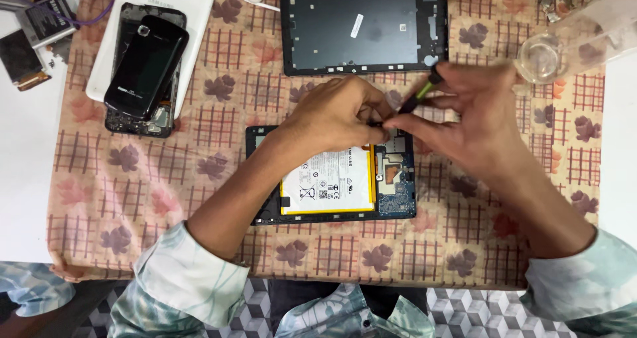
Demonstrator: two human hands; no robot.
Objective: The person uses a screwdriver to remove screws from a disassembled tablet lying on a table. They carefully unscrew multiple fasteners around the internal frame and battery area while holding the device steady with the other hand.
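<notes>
Right now the fingertips of both hands are meeting over the upper edge of the opened tablet (pixel 332 185). The right hand (pixel 464 109) is curling its fingers closed around a slim screwdriver (pixel 419 94) with a black and green handle, its tip pointing down toward the tablet's circuit board. The left hand (pixel 335 116) is pinching thumb and fingers together at that same spot; whether it is gripping anything small there I cannot tell. Beneath them the tablet is lying face down, showing a flat white battery (pixel 327 187) edged in yellow, with small black symbols printed on its label, beside a blue circuit board (pixel 397 182). Everything is resting on a thin cloth (pixel 219 139) printed with red grids and brownish leaves. Farther up is lying a dark rectangular back cover (pixel 363 26); at the upper left, a glossy black phone (pixel 146 66) is sitting on another stripped phone.
</notes>
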